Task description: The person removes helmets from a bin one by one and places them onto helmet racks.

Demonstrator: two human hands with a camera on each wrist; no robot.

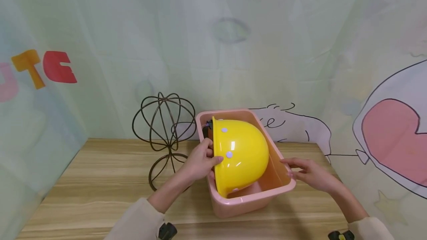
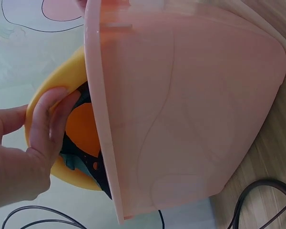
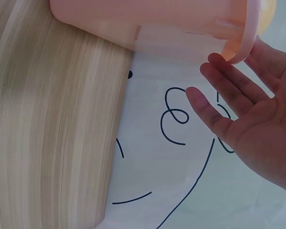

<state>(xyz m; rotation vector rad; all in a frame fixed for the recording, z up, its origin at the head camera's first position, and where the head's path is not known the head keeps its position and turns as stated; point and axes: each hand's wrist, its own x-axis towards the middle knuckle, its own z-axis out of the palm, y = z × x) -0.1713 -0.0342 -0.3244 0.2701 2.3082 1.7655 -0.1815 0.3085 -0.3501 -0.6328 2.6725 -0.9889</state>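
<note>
A glossy yellow hard hat (image 1: pixel 243 151) lies on its side inside a pink plastic bin (image 1: pixel 250 200), its crown toward the right. My left hand (image 1: pixel 201 160) pinches the hat's brim, with the thumb on the outer shell and the fingers inside. Orange and black lining (image 2: pixel 83 131) shows within the hat in the left wrist view. My right hand (image 1: pixel 311 173) touches the bin's right rim near the front corner. In the right wrist view, several of its fingers (image 3: pixel 238 90) extend fairly straight beside the rim.
Left of the bin stands a dark wire stand (image 1: pixel 169 145) with a globe-like top and a ring base. All of it rests on a wood-grain table (image 1: pixel 100 192). A pale printed cloth (image 1: pixel 186 47) hangs behind the table and along its sides.
</note>
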